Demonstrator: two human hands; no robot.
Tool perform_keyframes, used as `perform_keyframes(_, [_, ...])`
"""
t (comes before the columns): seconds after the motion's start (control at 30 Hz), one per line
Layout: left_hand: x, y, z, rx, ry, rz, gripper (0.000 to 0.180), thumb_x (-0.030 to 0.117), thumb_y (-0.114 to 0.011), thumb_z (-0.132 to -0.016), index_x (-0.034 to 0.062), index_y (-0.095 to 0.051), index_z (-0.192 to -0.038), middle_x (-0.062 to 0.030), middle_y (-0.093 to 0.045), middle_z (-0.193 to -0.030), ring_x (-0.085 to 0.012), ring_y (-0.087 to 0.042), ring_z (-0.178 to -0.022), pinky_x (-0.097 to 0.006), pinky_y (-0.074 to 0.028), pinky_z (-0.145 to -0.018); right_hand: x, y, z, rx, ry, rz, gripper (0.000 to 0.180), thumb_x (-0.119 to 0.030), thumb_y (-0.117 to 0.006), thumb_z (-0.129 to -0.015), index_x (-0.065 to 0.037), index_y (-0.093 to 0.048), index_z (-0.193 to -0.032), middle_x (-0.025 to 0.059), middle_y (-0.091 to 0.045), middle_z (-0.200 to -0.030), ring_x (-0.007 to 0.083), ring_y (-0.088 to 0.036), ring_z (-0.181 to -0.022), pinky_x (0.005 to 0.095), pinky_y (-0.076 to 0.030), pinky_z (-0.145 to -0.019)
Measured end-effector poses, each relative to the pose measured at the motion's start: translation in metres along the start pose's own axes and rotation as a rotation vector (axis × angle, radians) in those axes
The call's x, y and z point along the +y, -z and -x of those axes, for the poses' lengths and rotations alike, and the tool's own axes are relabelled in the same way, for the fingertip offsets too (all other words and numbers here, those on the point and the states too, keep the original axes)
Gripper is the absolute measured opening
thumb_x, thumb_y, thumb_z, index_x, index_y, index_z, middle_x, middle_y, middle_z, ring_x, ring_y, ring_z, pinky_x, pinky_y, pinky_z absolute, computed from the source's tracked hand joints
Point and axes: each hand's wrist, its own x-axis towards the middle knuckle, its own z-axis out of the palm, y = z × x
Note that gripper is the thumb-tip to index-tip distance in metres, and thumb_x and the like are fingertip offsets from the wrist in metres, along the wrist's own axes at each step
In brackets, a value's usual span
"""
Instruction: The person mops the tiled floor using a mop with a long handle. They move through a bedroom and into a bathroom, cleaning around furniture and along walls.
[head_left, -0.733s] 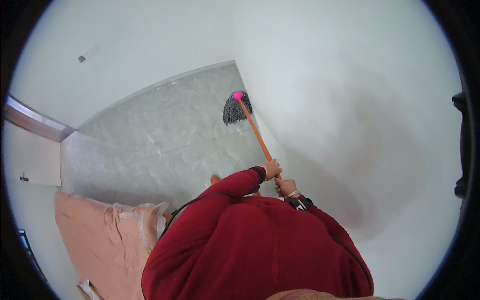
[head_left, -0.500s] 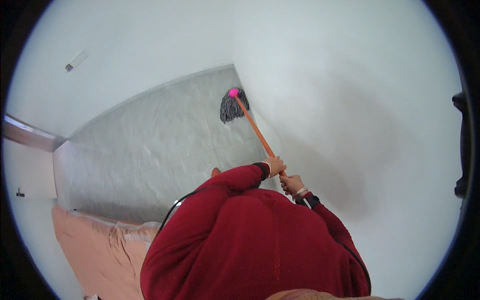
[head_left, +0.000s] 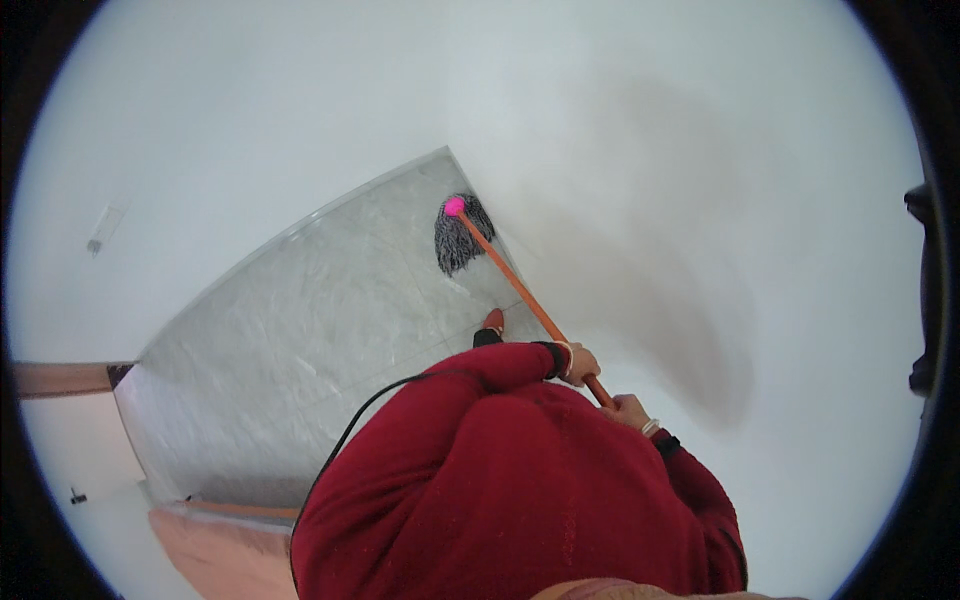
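A string mop [head_left: 462,245] with dark grey strands and a bright pink collar lies on the grey floor near the wall corner, close beside the right wall. Its orange handle slants down toward my body. My left hand [head_left: 580,364] is wrapped round the handle's upper part, a white band on the wrist. Just below it, my right hand [head_left: 627,411] closes round the handle near its end, with pale bands at the wrist. Both sleeves are dark red.
White walls [head_left: 650,200] meet at the corner beyond the mop. One brown shoe [head_left: 494,321] stands on the floor [head_left: 300,310]. A peach-covered piece of furniture [head_left: 225,550] is at lower left, near a white door [head_left: 80,450]. A black cable [head_left: 345,436] runs along my left arm.
My view has turned, and both hands sit lower and further right in it. The mop head appears slightly lower and left, still by the right wall. A shoe now shows more fully.
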Motion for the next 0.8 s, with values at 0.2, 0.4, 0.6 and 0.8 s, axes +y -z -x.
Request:
perform_keyframes(0.2, [-0.025, -0.005, -0.013, -0.036, 0.049, 0.021, 0.022, 0.026, -0.065, -0.073, 0.0114, -0.064, -0.088, -0.0122, -0.067, -0.088, -0.0329, -0.064, -0.089, -0.046, -0.050, -0.077, 0.021, 0.000, -0.013, 0.072, 0.095, 0.277, 0.038, -0.035, -0.066, -0.078, 0.003, -0.065, -0.078, 0.0232, -0.065, -0.075, 0.0390, -0.064, -0.070, 0.0451, -0.051, -0.067])
perform_keyframes(0.4, [-0.022, -0.002, 0.017, 0.054, 0.337, -0.008, 0.022, 0.019, -0.065, -0.071, 0.0104, -0.068, -0.091, -0.0126, -0.068, -0.092, -0.0317, -0.065, -0.092, -0.045, -0.050, -0.083, -0.021, 0.007, -0.002, 0.059, 0.166, 0.304, 0.035, -0.029, -0.064, -0.076, 0.005, -0.064, -0.077, 0.0268, -0.064, -0.075, 0.0417, -0.064, -0.074, 0.0475, -0.051, -0.071])
perform_keyframes(0.6, [-0.016, -0.020, 0.029, 0.246, 0.367, -0.153, 0.019, 0.021, -0.069, -0.068, 0.0099, -0.065, -0.082, -0.0119, -0.065, -0.083, -0.0346, -0.063, -0.086, -0.047, -0.050, -0.078, -0.014, 0.004, 0.020, 0.057, 0.191, 0.310, 0.030, -0.025, -0.062, -0.078, 0.004, -0.061, -0.081, 0.0245, -0.064, -0.078, 0.0420, -0.063, -0.078, 0.0480, -0.050, -0.072])
perform_keyframes(0.8, [-0.026, -0.034, 0.036, 0.129, 0.298, -0.132, 0.026, 0.025, -0.069, -0.073, 0.0106, -0.068, -0.095, -0.0134, -0.068, -0.093, -0.0305, -0.064, -0.096, -0.043, -0.050, -0.086, -0.019, -0.019, 0.079, 0.225, 0.048, 0.445, 0.026, -0.027, -0.062, -0.084, 0.000, -0.057, -0.084, 0.0195, -0.065, -0.078, 0.0391, -0.064, -0.070, 0.0492, -0.051, -0.066])
